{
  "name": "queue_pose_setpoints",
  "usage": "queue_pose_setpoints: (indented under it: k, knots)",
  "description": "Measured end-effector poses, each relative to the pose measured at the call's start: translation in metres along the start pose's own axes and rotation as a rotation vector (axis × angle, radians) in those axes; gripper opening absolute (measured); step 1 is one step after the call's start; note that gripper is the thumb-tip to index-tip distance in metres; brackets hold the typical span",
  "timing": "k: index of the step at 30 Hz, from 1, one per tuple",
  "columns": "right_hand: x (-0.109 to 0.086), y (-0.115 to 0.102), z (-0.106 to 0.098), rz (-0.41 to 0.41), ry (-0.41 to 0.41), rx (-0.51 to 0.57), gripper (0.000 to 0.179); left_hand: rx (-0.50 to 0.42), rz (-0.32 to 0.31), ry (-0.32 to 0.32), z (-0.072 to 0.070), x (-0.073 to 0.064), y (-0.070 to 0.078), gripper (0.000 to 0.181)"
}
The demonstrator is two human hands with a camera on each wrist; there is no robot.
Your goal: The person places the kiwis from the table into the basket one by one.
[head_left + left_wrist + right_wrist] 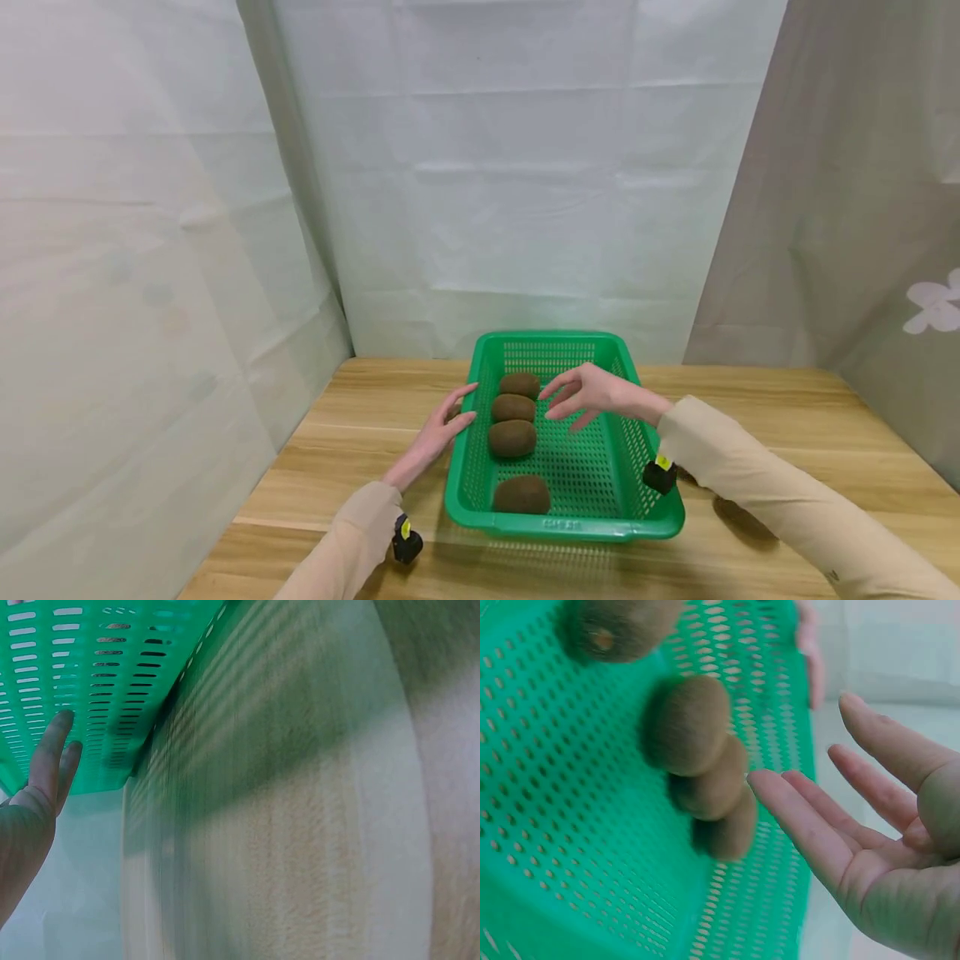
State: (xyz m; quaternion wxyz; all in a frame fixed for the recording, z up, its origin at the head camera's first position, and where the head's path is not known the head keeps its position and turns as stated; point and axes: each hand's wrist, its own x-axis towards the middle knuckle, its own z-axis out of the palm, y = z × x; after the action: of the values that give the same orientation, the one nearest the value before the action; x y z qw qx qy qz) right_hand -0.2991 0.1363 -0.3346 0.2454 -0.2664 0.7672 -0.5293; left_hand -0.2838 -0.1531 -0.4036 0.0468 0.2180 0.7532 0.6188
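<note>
A green plastic basket holds several brown kiwis. Three of them, among them the middle kiwi, lie in a row along the left wall, and one more kiwi sits apart near the front wall. My left hand rests against the basket's left rim, with fingers extended; in the left wrist view its fingers lie by the slotted outer wall. Above the basket, my right hand hovers just right of the row, fingers loosely bent and spread. The right wrist view shows nothing in its grasp.
On the wooden table, another kiwi lies right of the basket, partly covered by the right forearm. Something brown shows beside it, mostly hidden by the sleeve. Pale cloth hangs behind the table and at both sides.
</note>
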Motion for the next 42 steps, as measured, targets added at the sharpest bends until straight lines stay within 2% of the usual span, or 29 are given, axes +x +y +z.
queue_pose_setpoints:
  k: [5, 9, 16, 22, 34, 42]
  knots:
    - [-0.012, -0.011, -0.022, -0.028, 0.041, 0.023, 0.038, -0.002, -0.017, 0.0, -0.002, 0.0, 0.001, 0.049]
    - [-0.025, -0.016, -0.038, -0.04, 0.073, 0.021, 0.041, -0.01, -0.003, 0.004, -0.003, 0.0, -0.002, 0.049]
    - [-0.05, -0.015, -0.062, -0.041, 0.118, -0.004, 0.041, -0.045, 0.001, 0.025, -0.006, 0.007, -0.028, 0.048]
    - [-0.071, -0.008, -0.08, -0.049, 0.147, -0.022, 0.041, -0.059, 0.039, 0.029, -0.006, 0.007, -0.031, 0.048]
    - [-0.107, 0.038, -0.112, -0.037, 0.236, -0.09, 0.044, -0.063, 0.04, 0.031, -0.007, 0.006, -0.031, 0.047]
    - [-0.119, 0.075, -0.119, -0.102, 0.211, -0.197, 0.04, -0.049, 0.032, 0.028, -0.008, 0.008, -0.031, 0.048]
